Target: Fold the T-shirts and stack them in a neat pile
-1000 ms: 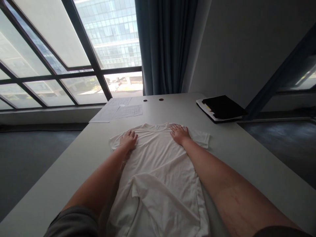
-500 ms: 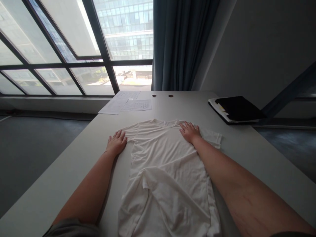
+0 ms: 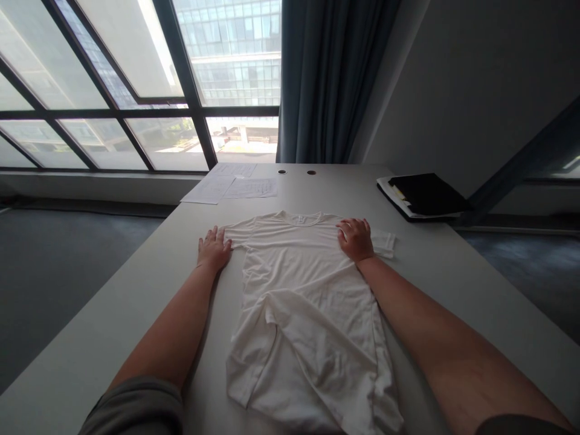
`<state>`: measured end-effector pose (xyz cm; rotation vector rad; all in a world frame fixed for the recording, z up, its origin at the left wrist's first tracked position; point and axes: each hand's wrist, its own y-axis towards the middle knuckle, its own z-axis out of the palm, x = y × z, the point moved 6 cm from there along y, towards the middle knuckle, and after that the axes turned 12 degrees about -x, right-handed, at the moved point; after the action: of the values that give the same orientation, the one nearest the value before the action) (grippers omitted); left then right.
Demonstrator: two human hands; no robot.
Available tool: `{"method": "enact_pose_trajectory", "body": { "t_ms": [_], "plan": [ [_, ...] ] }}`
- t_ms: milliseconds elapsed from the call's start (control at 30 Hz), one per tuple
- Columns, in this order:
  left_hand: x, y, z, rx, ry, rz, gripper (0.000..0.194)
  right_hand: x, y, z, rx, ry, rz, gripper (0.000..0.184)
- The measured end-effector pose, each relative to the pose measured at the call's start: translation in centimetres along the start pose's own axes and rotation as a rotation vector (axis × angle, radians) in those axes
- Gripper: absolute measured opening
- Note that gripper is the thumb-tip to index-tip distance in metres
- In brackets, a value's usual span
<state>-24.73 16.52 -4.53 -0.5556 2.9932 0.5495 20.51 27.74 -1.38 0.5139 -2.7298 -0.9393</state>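
Note:
A white short-sleeved T-shirt point(image 3: 290, 260) lies spread on the white table point(image 3: 154, 314), its neckline at the far end. Its upper part is nearly flat with small wrinkles; the lower part is bunched, with a raised fold near the middle. My left hand point(image 3: 214, 248) rests flat with fingers spread at the end of the left sleeve. Over the right shoulder of the shirt is my right hand point(image 3: 357, 240), fingers loosely bent and the thumb side apart, with no cloth visibly gripped. The right sleeve sticks out beyond it.
Printed paper sheets point(image 3: 249, 188) lie at the table's far left. A black clipboard folder point(image 3: 430, 194) with papers is near the right edge. Two round cable holes are at the far end. Beyond stand windows point(image 3: 240, 54) and a dark blue curtain point(image 3: 333, 84).
My right hand has moved slightly right along the shoulder, and its fingers have gone from flat to bent. My left hand stays on the left sleeve. The view has shifted slightly.

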Motion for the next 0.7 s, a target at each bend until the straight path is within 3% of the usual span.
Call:
{"method": "enact_pose_trajectory", "body": {
  "t_ms": [167, 300, 400, 500, 600, 700],
  "plan": [
    [-4.7, -5.8, -2.4, -0.011, -0.128, 0.377, 0.059, -1.4, -9.8, -5.9, 0.113, 0.091, -0.073, 0.041],
    [-8.4, -9.0, -1.9, 0.075, -0.184, 0.487, 0.061, -2.8, -15.5, -7.3, 0.264, 0.097, -0.046, 0.049],
    [-9.0, -9.2, -0.5, 0.184, -0.144, 0.426, 0.062, -3.0, -16.4, -6.5, 0.356, 0.061, -0.005, 0.053],
    [-8.2, -9.2, 0.1, 0.231, -0.108, 0.380, 0.064, -2.9, -15.9, -5.8, 0.374, 0.028, 0.023, 0.056],
    [-6.9, -9.3, 0.0, 0.211, -0.102, 0.341, 0.064, -3.0, -15.4, -5.6, 0.328, 0.020, 0.022, 0.054],
    [-6.4, -8.3, -0.4, 0.110, -0.113, 0.332, 0.060, -3.6, -14.0, -5.7, 0.194, 0.054, 0.025, 0.050]
  ]
}}
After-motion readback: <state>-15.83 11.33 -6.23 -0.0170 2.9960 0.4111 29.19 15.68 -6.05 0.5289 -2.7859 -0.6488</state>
